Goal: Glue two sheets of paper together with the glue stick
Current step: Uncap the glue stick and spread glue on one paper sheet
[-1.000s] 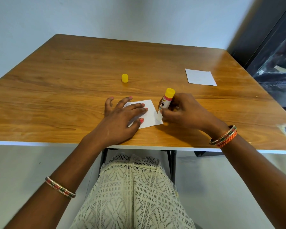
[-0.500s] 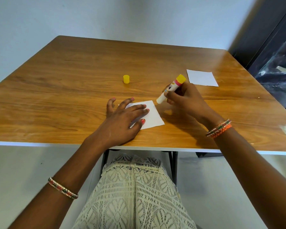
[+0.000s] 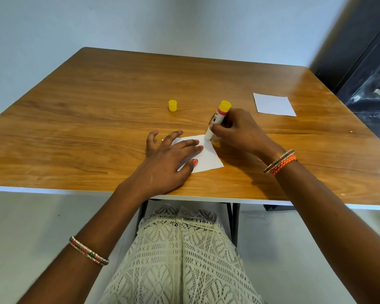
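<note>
A small white sheet of paper (image 3: 206, 159) lies near the table's front edge. My left hand (image 3: 167, 159) rests flat on its left part, fingers spread, pinning it down. My right hand (image 3: 237, 130) grips a glue stick (image 3: 217, 119) with a white body and yellow end. The stick is tilted, and its lower tip touches the sheet's far right corner. A second white sheet (image 3: 273, 104) lies flat at the far right of the table. The glue stick's yellow cap (image 3: 172, 105) stands alone beyond my left hand.
The wooden table (image 3: 97, 119) has a white front edge close to my lap. A dark cabinet or frame (image 3: 371, 84) stands past the table's right side. A pale wall runs behind the table.
My right hand swung the glue stick from the sheet's right edge up off the paper, then brought its tip down onto the sheet's far right corner. My left hand stayed on the sheet.
</note>
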